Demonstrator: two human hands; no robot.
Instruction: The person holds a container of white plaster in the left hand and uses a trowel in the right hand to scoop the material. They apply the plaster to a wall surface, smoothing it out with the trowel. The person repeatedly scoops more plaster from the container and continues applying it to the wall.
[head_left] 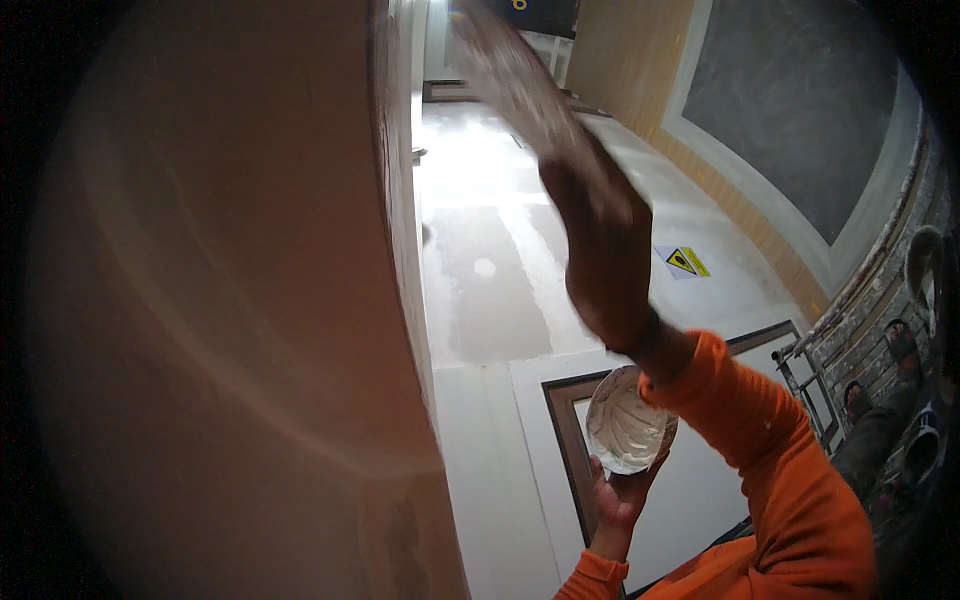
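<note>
The bowl (pixel 592 425) sits directly above the left grip (pixel 621 496), which is clamped on its lower side, thumb near the rim; white paste (pixel 630 428) lies smeared inside. Higher up, the right grip (pixel 608 255) closes on a pale, streaked tool (pixel 530 92) — motion-blurred, its exact shape unclear — that extends up and away from the bowl. The right orange sleeve (pixel 770 440) passes just beside the bowl; a brown panel (pixel 240 300) fills the left.

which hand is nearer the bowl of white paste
Left: the left hand holds the bowl from below, while the right hand is higher in view, apart from it.
</note>
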